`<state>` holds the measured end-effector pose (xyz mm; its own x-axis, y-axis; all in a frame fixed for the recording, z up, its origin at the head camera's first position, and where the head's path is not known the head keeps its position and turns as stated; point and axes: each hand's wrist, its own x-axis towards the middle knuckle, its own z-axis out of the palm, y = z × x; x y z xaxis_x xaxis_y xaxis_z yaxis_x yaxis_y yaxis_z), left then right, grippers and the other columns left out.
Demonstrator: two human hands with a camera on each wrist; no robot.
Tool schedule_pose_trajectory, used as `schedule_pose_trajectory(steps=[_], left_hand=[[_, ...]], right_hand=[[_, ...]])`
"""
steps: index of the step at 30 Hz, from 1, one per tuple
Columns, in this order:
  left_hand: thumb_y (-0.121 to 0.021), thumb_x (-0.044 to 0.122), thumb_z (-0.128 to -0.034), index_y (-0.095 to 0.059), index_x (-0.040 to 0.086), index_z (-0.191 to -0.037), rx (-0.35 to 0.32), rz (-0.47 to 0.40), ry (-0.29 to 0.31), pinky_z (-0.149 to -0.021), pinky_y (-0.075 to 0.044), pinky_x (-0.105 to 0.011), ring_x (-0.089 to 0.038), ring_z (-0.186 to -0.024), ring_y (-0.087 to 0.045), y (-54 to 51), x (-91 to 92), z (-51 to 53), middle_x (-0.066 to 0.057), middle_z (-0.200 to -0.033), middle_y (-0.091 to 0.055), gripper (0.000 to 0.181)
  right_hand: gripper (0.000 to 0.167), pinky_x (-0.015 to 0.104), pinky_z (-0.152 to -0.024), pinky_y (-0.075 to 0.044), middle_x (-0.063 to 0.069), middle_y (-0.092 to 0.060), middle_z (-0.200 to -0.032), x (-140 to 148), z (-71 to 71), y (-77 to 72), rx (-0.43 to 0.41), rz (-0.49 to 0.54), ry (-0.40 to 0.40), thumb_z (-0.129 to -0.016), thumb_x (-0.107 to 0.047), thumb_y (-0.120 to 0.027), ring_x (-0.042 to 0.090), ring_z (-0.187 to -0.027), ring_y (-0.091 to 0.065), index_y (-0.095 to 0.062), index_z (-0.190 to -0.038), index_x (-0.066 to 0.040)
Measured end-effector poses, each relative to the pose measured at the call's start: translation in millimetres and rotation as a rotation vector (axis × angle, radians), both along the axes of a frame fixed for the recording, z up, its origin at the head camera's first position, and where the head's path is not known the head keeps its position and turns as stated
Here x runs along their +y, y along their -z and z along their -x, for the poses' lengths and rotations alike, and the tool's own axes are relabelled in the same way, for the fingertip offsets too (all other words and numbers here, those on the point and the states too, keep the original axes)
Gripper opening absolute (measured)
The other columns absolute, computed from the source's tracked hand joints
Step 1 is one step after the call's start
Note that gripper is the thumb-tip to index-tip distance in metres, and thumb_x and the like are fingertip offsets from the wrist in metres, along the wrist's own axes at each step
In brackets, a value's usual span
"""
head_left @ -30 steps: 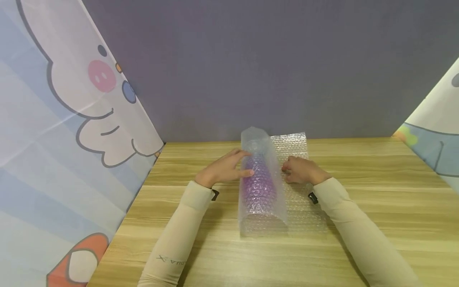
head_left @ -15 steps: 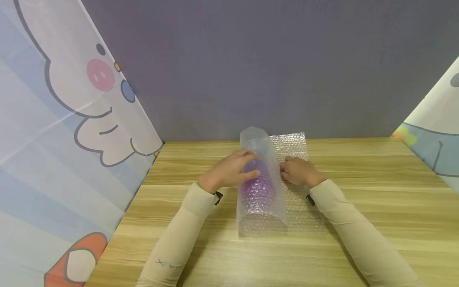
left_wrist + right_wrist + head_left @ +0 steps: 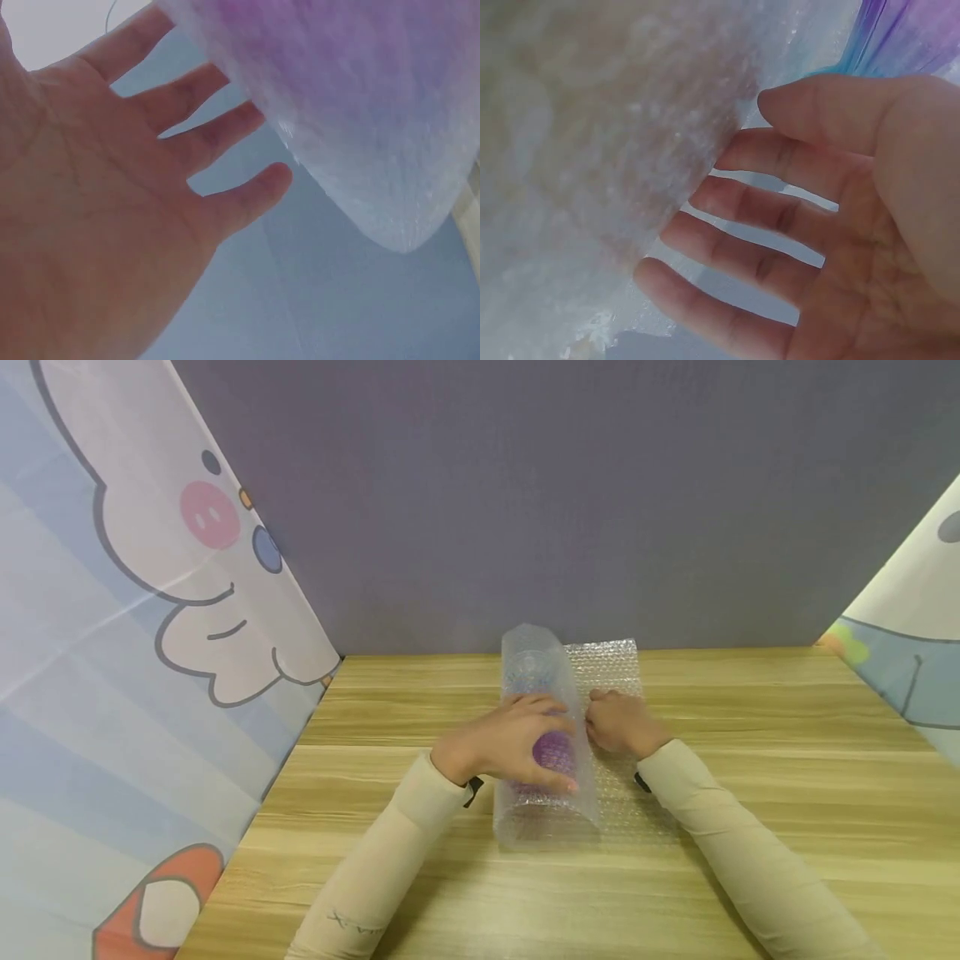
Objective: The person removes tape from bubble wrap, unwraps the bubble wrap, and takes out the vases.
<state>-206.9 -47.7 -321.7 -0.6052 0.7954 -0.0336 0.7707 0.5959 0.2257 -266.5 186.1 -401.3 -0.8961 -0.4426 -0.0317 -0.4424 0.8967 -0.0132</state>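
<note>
A purple-to-blue, vase-like object (image 3: 553,753) lies inside clear bubble wrap (image 3: 606,667), which is folded over it. Its exact kind is blurred by the wrap; ribbed colour shows in the right wrist view. My left hand (image 3: 504,739) rests over the wrapped object, thumb towards me and fingers across it. In the left wrist view the hand (image 3: 105,172) is spread, several fingertips hidden behind the wrap. My right hand (image 3: 619,723) is at the right side of the roll. Its fairly straight fingers (image 3: 742,247) touch the wrap's edge in the right wrist view.
The wrap's flat part spreads right of the roll on the wooden table (image 3: 787,777). A grey panel (image 3: 570,510) stands behind the table. Cartoon-printed cloths (image 3: 135,693) flank it at left and right.
My left hand has slid right and towards me, from the roll's left edge to over its middle. The right hand has shifted slightly left. The wrapped object has barely moved.
</note>
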Motion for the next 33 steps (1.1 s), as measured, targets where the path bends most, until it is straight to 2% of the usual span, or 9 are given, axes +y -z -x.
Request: schedule_pose_trajectory(steps=[8, 13, 16, 21, 25, 30, 33], left_hand=[[-0.079, 0.077, -0.068, -0.057, 0.029, -0.144, -0.009, 0.084, 0.027, -0.129, -0.013, -0.059, -0.032, -0.158, -0.021, 2.1, 7.4, -9.8, -0.005, -0.164, -0.039, 0.093], [-0.082, 0.069, -0.0689, -0.058, 0.029, -0.143, -0.021, 0.09, 0.026, -0.129, -0.013, -0.058, -0.033, -0.158, -0.02, 1.0, 7.8, -13.1, -0.005, -0.164, -0.039, 0.087], [-0.082, 0.064, -0.071, -0.06, 0.028, -0.141, -0.005, 0.083, 0.031, -0.128, -0.015, -0.057, -0.033, -0.157, -0.023, 0.3, 6.9, -13.0, -0.004, -0.163, -0.042, 0.081], [-0.08, 0.058, -0.0734, -0.06, 0.027, -0.14, 0.031, 0.052, 0.046, -0.127, -0.022, -0.056, -0.028, -0.153, -0.031, -1.9, 3.2, -10.8, -0.004, -0.158, -0.047, 0.076], [-0.079, 0.052, -0.0763, -0.059, 0.025, -0.142, 0.027, 0.003, 0.037, -0.127, -0.023, -0.055, -0.027, -0.152, -0.033, -6.9, -1.7, -9.3, -0.005, -0.158, -0.047, 0.074], [-0.076, 0.041, -0.0809, -0.06, 0.023, -0.141, 0.007, -0.082, 0.044, -0.127, -0.025, -0.048, -0.026, -0.15, -0.035, -13.9, -8.6, -7.3, -0.006, -0.156, -0.048, 0.065], [-0.075, 0.033, -0.0811, -0.058, 0.023, -0.141, 0.0, -0.117, 0.037, -0.129, -0.023, -0.046, -0.025, -0.152, -0.033, -17.5, -12.9, -7.0, -0.005, -0.157, -0.046, 0.063]], right_hand=[[0.02, 0.055, -0.072, -0.06, 0.006, -0.061, -0.088, 3, 1.6, 1.0, 0.067, 0.029, -0.045, -0.093, -0.016, -0.061, 0.033, -0.081, -0.067, -0.075, -0.079, -0.011], [0.02, 0.051, -0.068, -0.059, 0.004, -0.059, -0.085, 5, 2.8, 1.8, 0.064, 0.044, -0.057, -0.092, -0.016, -0.062, 0.029, -0.075, -0.063, -0.074, -0.077, -0.013], [0.02, 0.049, -0.064, -0.057, 0.004, -0.057, -0.083, 6, 3.0, 1.5, 0.06, 0.044, -0.063, -0.092, -0.016, -0.061, 0.027, -0.073, -0.061, -0.073, -0.075, -0.014], [0.022, 0.049, -0.063, -0.055, 0.004, -0.057, -0.084, 7, 1.7, -1.3, 0.038, 0.046, -0.065, -0.093, -0.018, -0.06, 0.027, -0.073, -0.059, -0.071, -0.075, -0.016], [0.022, 0.049, -0.064, -0.056, 0.003, -0.058, -0.086, 5, 0.6, -4.3, 0.011, 0.049, -0.055, -0.096, -0.021, -0.061, 0.027, -0.075, -0.06, -0.075, -0.079, -0.016], [0.022, 0.052, -0.067, -0.059, 0.003, -0.059, -0.086, 6, -0.2, -5.5, 0.03, 0.054, -0.048, -0.094, -0.021, -0.064, 0.03, -0.08, -0.064, -0.072, -0.075, -0.014], [0.023, 0.052, -0.066, -0.058, 0.003, -0.058, -0.083, 6, -1.1, -5.4, 0.051, 0.073, -0.063, -0.093, -0.019, -0.063, 0.031, -0.078, -0.064, -0.07, -0.071, -0.014]])
